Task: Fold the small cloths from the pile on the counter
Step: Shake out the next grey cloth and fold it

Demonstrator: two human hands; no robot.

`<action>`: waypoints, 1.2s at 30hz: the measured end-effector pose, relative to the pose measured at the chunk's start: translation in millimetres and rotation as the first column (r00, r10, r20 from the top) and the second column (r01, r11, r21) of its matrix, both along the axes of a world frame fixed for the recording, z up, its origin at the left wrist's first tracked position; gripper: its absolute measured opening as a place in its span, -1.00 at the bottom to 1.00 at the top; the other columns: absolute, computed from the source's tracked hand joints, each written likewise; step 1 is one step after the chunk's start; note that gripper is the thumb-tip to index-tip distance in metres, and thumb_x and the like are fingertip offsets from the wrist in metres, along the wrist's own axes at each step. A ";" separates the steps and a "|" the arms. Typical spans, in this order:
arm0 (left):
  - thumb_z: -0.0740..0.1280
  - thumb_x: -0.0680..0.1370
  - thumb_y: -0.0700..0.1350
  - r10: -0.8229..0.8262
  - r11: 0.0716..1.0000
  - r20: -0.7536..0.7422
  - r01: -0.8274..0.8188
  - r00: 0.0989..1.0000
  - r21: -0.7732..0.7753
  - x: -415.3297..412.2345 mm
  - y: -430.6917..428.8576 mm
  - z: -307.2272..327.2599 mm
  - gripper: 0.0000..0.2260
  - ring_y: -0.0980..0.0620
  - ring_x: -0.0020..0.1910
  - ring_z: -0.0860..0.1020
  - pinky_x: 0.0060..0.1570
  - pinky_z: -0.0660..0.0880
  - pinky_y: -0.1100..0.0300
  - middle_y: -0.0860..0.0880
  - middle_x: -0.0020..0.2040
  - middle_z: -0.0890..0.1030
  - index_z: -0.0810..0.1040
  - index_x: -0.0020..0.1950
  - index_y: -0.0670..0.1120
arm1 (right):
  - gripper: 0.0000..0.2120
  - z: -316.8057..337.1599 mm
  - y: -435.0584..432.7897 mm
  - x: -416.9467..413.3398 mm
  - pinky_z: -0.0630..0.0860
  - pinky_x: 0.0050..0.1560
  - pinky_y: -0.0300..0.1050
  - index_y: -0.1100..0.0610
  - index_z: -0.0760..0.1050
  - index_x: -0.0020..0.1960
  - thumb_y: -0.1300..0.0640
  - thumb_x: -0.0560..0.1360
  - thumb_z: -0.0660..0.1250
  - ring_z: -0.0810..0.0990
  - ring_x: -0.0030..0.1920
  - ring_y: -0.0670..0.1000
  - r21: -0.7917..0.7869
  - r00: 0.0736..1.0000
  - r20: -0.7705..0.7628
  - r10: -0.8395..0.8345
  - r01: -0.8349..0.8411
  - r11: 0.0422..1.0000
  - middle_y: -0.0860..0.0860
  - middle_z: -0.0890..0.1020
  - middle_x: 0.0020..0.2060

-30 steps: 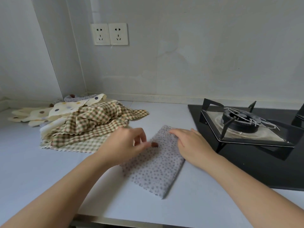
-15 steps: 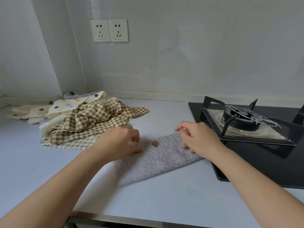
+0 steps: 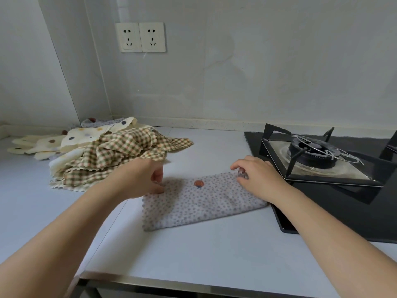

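Note:
A grey dotted cloth (image 3: 199, 203) with a small orange shell mark lies folded into a long strip across the counter (image 3: 193, 250), its right end touching the stove's edge. My left hand (image 3: 141, 179) pinches the strip's far left corner with curled fingers. At the far right corner my right hand (image 3: 255, 175) pinches the cloth between thumb and fingertips. The pile (image 3: 103, 160) of unfolded cloths sits to the left, a brown checked one on top and cream polka-dot ones beneath.
A black gas stove (image 3: 322, 168) with a raised pan support takes up the right side. Two wall sockets (image 3: 140, 37) are on the back wall. The counter's front edge (image 3: 193, 284) runs along the bottom. The wall corner stands behind the pile.
The grey cloth has swung from pointing toward me to lying crosswise. My hands moved apart, each now pinching a far corner of the strip.

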State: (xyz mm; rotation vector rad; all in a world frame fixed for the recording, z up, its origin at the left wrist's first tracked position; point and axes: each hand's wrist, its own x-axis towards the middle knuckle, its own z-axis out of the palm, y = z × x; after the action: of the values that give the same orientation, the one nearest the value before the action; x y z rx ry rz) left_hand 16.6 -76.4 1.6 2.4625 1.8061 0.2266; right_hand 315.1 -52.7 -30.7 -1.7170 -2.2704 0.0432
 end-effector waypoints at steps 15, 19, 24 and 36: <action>0.49 0.44 -0.19 -0.181 0.979 0.343 0.136 0.922 0.151 -3.7 -3.1 -0.4 -0.80 0.40 -0.11 0.54 -0.15 0.41 0.52 0.23 -0.19 0.62 0.59 -0.16 0.12 | -0.88 -2.2 3.5 7.3 0.44 0.13 0.03 -0.03 0.66 0.00 0.04 0.55 0.35 0.52 -0.03 -0.05 0.163 0.985 -0.173 0.003 0.026 0.986 -0.10 0.59 -0.02; 0.50 0.43 -0.19 -0.156 0.986 0.403 0.119 0.902 0.115 -6.0 -3.5 -0.6 -0.82 0.33 -0.14 0.58 -0.12 0.44 0.48 0.18 -0.20 0.65 0.62 -0.18 0.09 | -0.85 -3.4 2.0 6.4 0.45 0.10 0.03 -0.04 0.68 -0.08 0.07 0.56 0.33 0.54 -0.07 -0.04 0.176 0.986 -0.166 -0.018 0.048 0.983 -0.10 0.62 -0.04; 0.51 0.43 -0.15 -0.157 0.987 0.422 0.127 0.893 0.099 -5.8 -3.6 -0.3 -0.91 0.26 -0.18 0.60 -0.16 0.47 0.45 0.13 -0.25 0.66 0.64 -0.18 0.01 | -0.88 -4.5 4.1 6.2 0.47 0.07 0.06 -0.01 0.71 -0.04 0.08 0.53 0.38 0.54 0.04 0.02 0.320 0.972 -0.232 -0.022 0.098 0.942 -0.05 0.63 0.00; 0.49 0.45 -0.15 -0.118 0.992 0.447 0.124 0.887 0.016 -7.7 -1.5 -2.6 -0.86 0.21 -0.26 0.61 -0.15 0.53 0.33 0.14 -0.28 0.66 0.56 -0.25 -0.04 | -0.92 0.8 6.3 6.7 0.38 -0.19 -0.19 0.14 0.49 -0.16 0.27 0.49 0.33 0.51 -0.19 -0.07 0.362 0.875 -0.482 0.049 0.148 0.920 -0.06 0.55 -0.22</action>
State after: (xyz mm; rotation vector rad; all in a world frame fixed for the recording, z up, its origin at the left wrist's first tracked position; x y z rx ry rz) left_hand 8.9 -77.9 -1.0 2.2561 1.4484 0.7049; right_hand 321.8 -46.5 -29.8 -1.3655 -1.7235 0.0062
